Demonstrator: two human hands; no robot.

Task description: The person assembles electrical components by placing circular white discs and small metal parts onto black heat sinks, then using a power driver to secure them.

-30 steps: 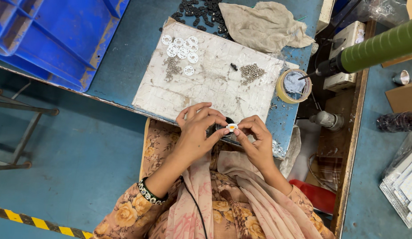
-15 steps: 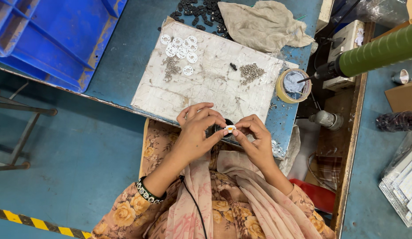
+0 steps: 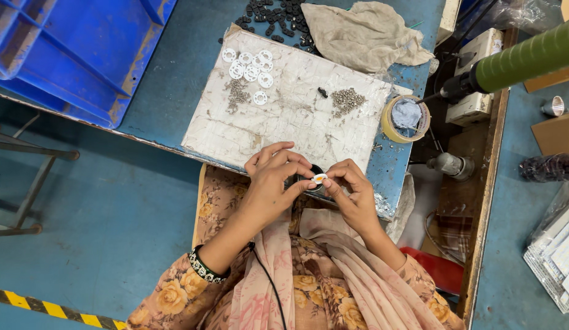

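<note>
A small white disc (image 3: 319,178) is pinched between both hands at the near edge of the board (image 3: 296,116).

The disc is held flat between the fingertips, the left hand (image 3: 273,183) at its 9 o'clock, the right hand (image 3: 353,194) at 4 o'clock, both equally close; a dark round part (image 3: 310,174) sits just behind it. Spare white discs (image 3: 251,67) lie well apart at 11 o'clock.

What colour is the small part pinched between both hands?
White with an orange centre, as far as the head view shows: the small part sits between left hand and right hand.

Rings (image 3: 250,67) left of screws (image 3: 347,100) on board (image 3: 284,125)
</note>
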